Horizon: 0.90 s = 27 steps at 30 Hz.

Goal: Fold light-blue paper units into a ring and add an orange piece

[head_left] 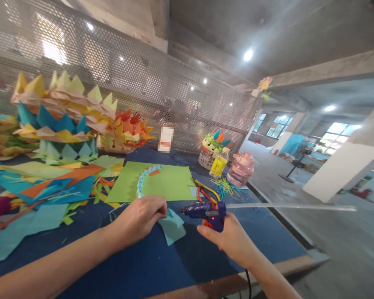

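Glue gun (216, 215): held above the blue counter (268, 241), its handle in the right hand (232, 236), I judge to level the nozzle (187, 210) leftward. Surface shows toward the front edge, giving room to draw back. Rightward, the glue stick (286, 206) crosses the counter's edge in view; I'd limit swing. Left hand (145, 218) pinches pale-blue paper (173, 228) just beside the nozzle.

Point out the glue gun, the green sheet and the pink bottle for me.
Glue gun (209, 211): head view, on the side of its body.
Green sheet (173, 185): head view, on a bare part.
Pink bottle (240, 170): head view, on its body.
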Tool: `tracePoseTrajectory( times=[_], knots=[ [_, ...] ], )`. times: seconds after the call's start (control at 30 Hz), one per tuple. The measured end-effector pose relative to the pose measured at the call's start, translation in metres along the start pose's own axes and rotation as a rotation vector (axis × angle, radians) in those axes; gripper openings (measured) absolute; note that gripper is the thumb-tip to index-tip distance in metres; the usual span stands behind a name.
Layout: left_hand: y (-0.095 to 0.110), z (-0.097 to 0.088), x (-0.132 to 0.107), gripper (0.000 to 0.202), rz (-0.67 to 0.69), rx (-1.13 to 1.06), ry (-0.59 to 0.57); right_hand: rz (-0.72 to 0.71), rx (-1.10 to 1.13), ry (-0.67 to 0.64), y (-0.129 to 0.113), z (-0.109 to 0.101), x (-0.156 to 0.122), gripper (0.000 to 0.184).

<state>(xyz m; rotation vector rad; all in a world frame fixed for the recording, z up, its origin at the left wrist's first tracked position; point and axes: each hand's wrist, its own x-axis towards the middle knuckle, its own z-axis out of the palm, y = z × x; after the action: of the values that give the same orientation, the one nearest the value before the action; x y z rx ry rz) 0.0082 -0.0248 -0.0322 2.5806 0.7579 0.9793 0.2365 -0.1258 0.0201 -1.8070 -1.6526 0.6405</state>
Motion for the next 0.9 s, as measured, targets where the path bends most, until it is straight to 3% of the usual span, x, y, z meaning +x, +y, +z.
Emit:
tracePoseTrajectory(
  times=[0.17,0.5,0.7,0.9],
  knots=[
    [-0.001,0.002,-0.001,0.018,0.073,0.012,0.024,-0.146,-0.105,0.016,-0.008,0.010,-0.002,0.016],
    [0.002,0.000,0.000,0.021,0.136,0.043,0.009,-0.271,-0.159,0.013,-0.019,0.017,0.001,0.019],
    [-0.001,0.001,0.000,0.020,0.143,0.057,-0.002,-0.225,-0.239,0.033,-0.022,0.020,0.000,0.024],
    [0.000,0.001,-0.001,0.020,0.122,0.060,-0.014,-0.263,-0.302,0.075,-0.016,0.021,-0.002,0.012]
  ],
)
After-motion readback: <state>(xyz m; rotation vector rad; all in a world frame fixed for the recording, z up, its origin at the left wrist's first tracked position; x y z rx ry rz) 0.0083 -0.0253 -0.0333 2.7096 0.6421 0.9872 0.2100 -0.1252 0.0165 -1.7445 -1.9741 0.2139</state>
